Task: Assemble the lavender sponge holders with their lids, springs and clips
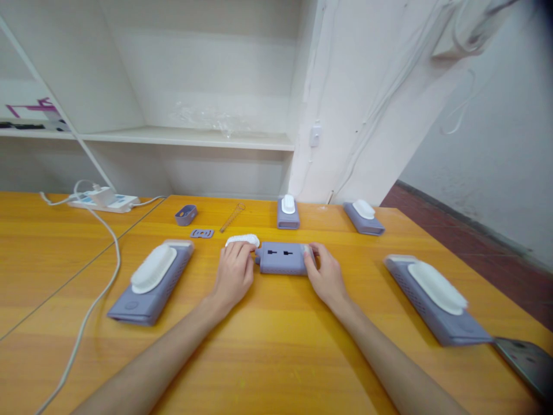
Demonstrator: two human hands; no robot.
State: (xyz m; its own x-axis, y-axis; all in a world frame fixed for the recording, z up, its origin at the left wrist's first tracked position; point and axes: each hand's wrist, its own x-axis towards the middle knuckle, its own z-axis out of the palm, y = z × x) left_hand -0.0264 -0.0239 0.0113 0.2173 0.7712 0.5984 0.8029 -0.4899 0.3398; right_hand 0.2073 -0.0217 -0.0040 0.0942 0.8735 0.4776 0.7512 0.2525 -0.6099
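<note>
On the table before me lies a purple-grey plastic housing (283, 258), long and box-shaped, with two dark keyhole-like slots in its upper face. My right hand (325, 270) grips its right end, thumb on top and fingers behind. At the other end, my left hand (235, 268) is bent with its fingers close together, the fingertips at the front edge of a white oval piece (242, 239) with a dotted, bristle-like surface. Part of that piece is hidden behind those fingers. A small tab at the housing's left end is close to my left index finger.
Similar purple units with white oval tops stand around: left (151, 282), right (436, 297), back (288, 213) and back right (364, 217). Behind lie a purple ring-shaped part (186, 215), a flat plate (202, 233) and a spring (232, 218). A white cable (103, 288) crosses the left; a phone (525, 360) lies right.
</note>
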